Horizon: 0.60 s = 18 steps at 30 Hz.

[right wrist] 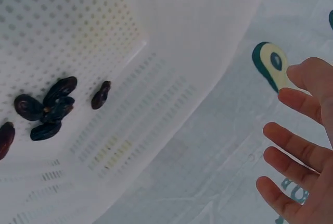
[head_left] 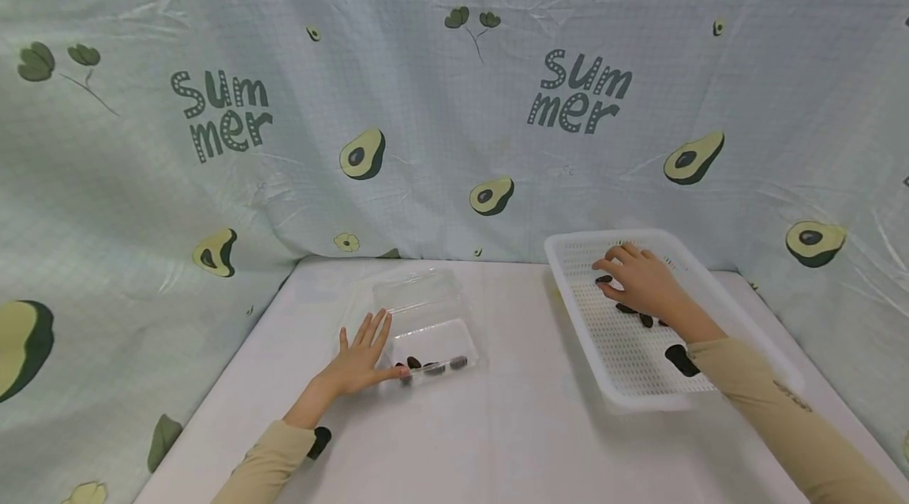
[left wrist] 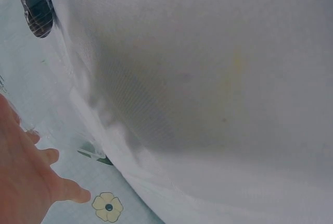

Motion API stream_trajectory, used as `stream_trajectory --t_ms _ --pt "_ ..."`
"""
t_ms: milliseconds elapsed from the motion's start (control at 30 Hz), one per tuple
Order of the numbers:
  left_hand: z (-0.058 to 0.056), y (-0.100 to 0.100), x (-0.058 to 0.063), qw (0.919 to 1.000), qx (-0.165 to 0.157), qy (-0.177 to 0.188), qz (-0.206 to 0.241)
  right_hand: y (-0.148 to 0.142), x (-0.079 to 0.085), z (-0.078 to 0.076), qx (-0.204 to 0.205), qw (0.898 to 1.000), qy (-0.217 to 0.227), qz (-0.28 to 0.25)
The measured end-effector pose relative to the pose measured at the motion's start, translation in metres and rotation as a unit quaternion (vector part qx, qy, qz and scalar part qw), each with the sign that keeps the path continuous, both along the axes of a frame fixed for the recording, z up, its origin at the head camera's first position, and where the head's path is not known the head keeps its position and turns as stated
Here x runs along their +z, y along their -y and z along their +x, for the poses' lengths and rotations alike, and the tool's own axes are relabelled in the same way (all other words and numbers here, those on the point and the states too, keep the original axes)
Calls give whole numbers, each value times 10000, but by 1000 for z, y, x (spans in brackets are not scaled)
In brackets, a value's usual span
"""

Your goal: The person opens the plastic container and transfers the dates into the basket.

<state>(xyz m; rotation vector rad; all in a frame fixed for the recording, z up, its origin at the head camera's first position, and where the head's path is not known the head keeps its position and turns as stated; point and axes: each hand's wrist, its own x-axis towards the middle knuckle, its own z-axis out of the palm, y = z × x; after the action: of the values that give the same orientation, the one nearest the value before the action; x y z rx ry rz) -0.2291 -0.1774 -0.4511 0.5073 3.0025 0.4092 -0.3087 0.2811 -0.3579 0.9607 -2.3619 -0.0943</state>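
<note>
My left hand (head_left: 358,366) has its fingers spread over the left side of a clear plastic box (head_left: 426,330) with its lid raised. The thumb lies at the box's front edge, close to several dark dates (head_left: 435,369) inside. In the left wrist view one date (left wrist: 37,8) shows through the plastic at the top left. Over a white perforated basket (head_left: 592,346) hovers my right hand (head_left: 642,279), fingers bent and parted above a date (head_left: 604,279). Its fingers hold nothing in the right wrist view, where a cluster of dates (right wrist: 52,109) lies on the basket floor.
Both containers stand on a white-covered table (head_left: 511,425), the box left and the basket right. Behind them hangs a pale curtain (head_left: 419,94) printed with avocados and lettering. The basket's raised rim surrounds the dates there.
</note>
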Motion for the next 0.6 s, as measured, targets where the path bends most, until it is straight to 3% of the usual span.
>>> stream_trajectory --t_ms 200,600 --pt "2 1 2 10000 -7 -65 15 24 8 10 285 9995 -140 -20" --pt "0 3 -1 9998 -27 -166 107 84 9 25 799 9967 171 -35"
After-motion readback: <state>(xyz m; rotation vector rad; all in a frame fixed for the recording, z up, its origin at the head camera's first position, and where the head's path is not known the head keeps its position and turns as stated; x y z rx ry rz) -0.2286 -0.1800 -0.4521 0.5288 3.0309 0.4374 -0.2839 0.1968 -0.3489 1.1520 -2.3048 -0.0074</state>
